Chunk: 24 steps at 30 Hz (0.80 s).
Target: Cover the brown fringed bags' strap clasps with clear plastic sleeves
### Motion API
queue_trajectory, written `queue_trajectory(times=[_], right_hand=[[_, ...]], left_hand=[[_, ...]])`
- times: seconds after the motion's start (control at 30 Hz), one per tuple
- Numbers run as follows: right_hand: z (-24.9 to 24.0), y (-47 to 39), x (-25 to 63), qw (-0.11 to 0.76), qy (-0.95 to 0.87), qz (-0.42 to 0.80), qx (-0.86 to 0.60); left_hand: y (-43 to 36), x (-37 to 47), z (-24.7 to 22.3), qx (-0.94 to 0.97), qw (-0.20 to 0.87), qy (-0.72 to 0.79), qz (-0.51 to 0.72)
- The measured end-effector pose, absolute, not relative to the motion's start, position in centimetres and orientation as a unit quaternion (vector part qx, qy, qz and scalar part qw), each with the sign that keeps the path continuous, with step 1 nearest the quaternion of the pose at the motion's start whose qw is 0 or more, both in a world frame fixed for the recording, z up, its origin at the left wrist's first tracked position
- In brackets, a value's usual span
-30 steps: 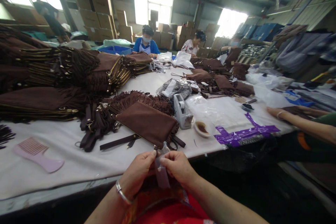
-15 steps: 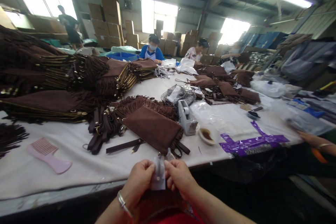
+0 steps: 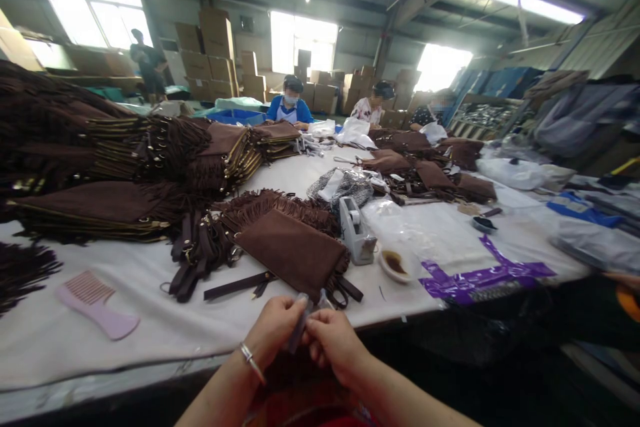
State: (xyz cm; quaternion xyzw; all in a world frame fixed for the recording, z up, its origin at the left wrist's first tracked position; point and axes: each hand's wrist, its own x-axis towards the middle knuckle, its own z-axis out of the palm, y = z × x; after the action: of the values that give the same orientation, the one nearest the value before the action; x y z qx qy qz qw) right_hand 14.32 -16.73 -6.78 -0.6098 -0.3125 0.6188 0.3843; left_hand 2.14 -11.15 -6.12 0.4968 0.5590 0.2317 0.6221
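Close to the table's front edge, my left hand (image 3: pixel 275 328) pinches a small translucent plastic bag (image 3: pixel 297 335) between thumb and fingers. My right hand (image 3: pixel 334 341) is closed beside it, fingertips on the bag's right side; a bit of clear plastic (image 3: pixel 325 300) sticks up above them. What lies inside the bag cannot be made out now. Just beyond both hands rests a brown suede-like pouch (image 3: pixel 293 247) with fringe and a wrist loop. A dark brown strap (image 3: pixel 235 287) lies left of it, near a bunch of similar straps (image 3: pixel 193 257).
Fringed brown pouches with zips (image 3: pixel 95 210) are piled at the left. A lilac comb (image 3: pixel 103 307) lies in front. Right of the pouch stand a grey tape dispenser (image 3: pixel 357 240) and a small dish (image 3: pixel 395 265) with brown liquid. Purple tape (image 3: pixel 485 280) marks the table edge. Several people sit or stand beyond.
The small plastic bag has turned from facing me flat to a narrow, folded or edge-on shape. My hands have drawn closer together. The arm at the far right has mostly left the view.
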Motion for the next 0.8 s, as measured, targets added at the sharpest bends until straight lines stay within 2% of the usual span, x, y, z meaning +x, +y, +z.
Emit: queue_trajectory(times=[0.07, 0.2, 0.27, 0.37, 0.53, 0.8], right_hand=[[-6.5, -17.0, 15.1, 0.380, -0.397, 0.553, -0.627], [-5.8, -16.9, 17.2, 0.383, -0.655, 0.231, -0.610], [-5.6, -16.4, 17.8, 0.331, -0.741, 0.116, -0.572], [-5.7, -15.3, 17.8, 0.253, -0.798, 0.023, -0.546], [-5.9, -14.1, 17.3, 0.210, -0.838, -0.015, -0.503], [-4.2, -12.9, 16.9, 0.170, -0.833, 0.098, -0.517]], left_hand=[[-11.0, 2.4, -6.0, 0.489, 0.632, 0.554, 0.233], [-10.7, 2.7, -6.1, 0.483, 0.647, 0.541, 0.238], [-10.6, 2.7, -6.2, 0.484, 0.649, 0.536, 0.239], [-10.8, 2.5, -6.4, 0.490, 0.642, 0.535, 0.247], [-11.2, 1.2, -6.4, 0.543, 0.609, 0.516, 0.261], [-12.4, -0.1, -5.8, 0.664, 0.505, 0.494, 0.246]])
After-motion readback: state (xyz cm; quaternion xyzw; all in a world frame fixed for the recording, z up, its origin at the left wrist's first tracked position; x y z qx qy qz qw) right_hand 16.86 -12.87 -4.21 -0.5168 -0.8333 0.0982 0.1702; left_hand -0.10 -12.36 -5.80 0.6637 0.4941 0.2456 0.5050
